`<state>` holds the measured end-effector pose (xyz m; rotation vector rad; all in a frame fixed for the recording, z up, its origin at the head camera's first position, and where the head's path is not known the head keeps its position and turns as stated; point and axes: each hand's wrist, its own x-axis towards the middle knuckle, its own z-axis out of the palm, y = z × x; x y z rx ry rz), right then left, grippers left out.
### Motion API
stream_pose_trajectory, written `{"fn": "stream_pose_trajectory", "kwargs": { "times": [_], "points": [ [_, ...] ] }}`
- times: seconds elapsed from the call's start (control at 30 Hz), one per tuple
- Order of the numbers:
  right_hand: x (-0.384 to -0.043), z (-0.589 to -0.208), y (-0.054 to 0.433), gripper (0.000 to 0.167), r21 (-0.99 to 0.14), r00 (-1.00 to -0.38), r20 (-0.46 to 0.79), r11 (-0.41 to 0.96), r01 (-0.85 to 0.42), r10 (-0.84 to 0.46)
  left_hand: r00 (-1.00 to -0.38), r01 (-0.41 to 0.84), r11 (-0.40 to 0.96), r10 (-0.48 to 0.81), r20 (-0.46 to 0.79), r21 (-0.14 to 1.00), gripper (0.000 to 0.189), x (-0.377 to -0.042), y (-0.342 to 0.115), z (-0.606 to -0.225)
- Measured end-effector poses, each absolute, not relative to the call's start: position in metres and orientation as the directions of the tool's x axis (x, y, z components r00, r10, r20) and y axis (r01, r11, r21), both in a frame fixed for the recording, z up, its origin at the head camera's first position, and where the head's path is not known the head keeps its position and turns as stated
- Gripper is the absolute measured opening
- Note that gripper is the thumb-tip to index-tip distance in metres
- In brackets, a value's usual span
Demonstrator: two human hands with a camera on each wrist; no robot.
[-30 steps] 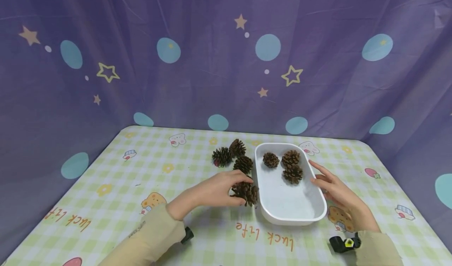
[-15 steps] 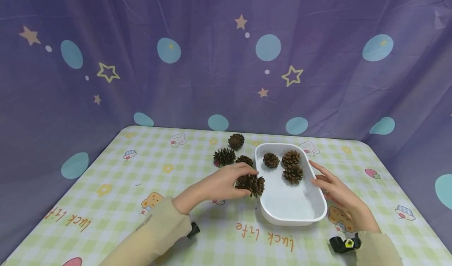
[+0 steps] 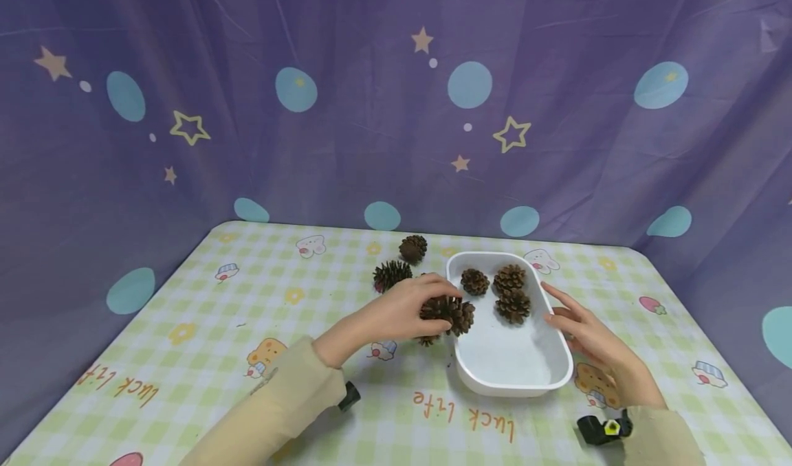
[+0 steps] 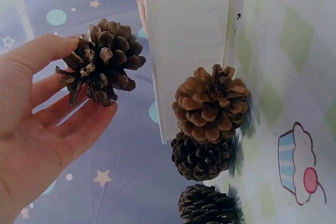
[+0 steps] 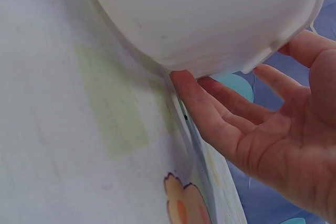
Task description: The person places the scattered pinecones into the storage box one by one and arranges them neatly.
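My left hand (image 3: 405,309) holds a brown pine cone (image 3: 456,315) at the left rim of a white plastic container (image 3: 513,385). In the left wrist view, the thumb and fingers pinch this pine cone (image 4: 102,61), raised off the table with its scales spread. Inside the container lie three more pine cones, one of them (image 3: 474,282) at the back left. My right hand (image 3: 594,335) rests its extended fingertips against the container's right side. The right wrist view has those fingers (image 5: 210,111) touching the container's wall (image 5: 210,19) low down.
Left of the container, pine cones stay on the checked tablecloth (image 3: 204,356): one at the back (image 3: 413,249), a dark one (image 3: 392,275) before it, others partly behind my left hand. A purple curtain (image 3: 371,163) hangs beyond the table.
My left hand has lifted a pine cone from the group and moved right and slightly away, to the container's rim. The back pine cone shifted a little. My right hand stayed put.
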<state>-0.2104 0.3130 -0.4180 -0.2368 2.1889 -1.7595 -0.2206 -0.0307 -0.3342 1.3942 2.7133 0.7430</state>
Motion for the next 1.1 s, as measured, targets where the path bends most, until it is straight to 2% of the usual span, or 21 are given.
{"fn": "stream_pose_trajectory", "kwargs": {
  "times": [0.3,0.57,0.93,1.1],
  "points": [
    [-0.210,-0.419,0.314,0.066,-0.973,-0.935,-0.148,0.216,0.079,-0.323,-0.635,0.744,0.523,0.746,0.198,0.415,0.045,-0.225,-0.018,-0.334],
    [-0.210,-0.419,0.313,0.067,-0.974,-0.935,-0.139,0.213,0.071,-0.326,-0.638,0.728,0.524,0.753,0.159,0.442,0.045,-0.233,-0.003,-0.339],
    [-0.209,-0.417,0.312,0.066,-0.974,-0.931,-0.126,0.220,0.050,-0.344,-0.602,0.770,0.525,0.787,0.138,0.362,0.044,-0.246,0.021,-0.355],
    [-0.209,-0.416,0.312,0.066,-0.975,-0.934,-0.139,0.212,0.070,-0.329,-0.615,0.755,0.545,0.782,0.105,0.364,0.045,-0.253,0.030,-0.361]
  ]
}}
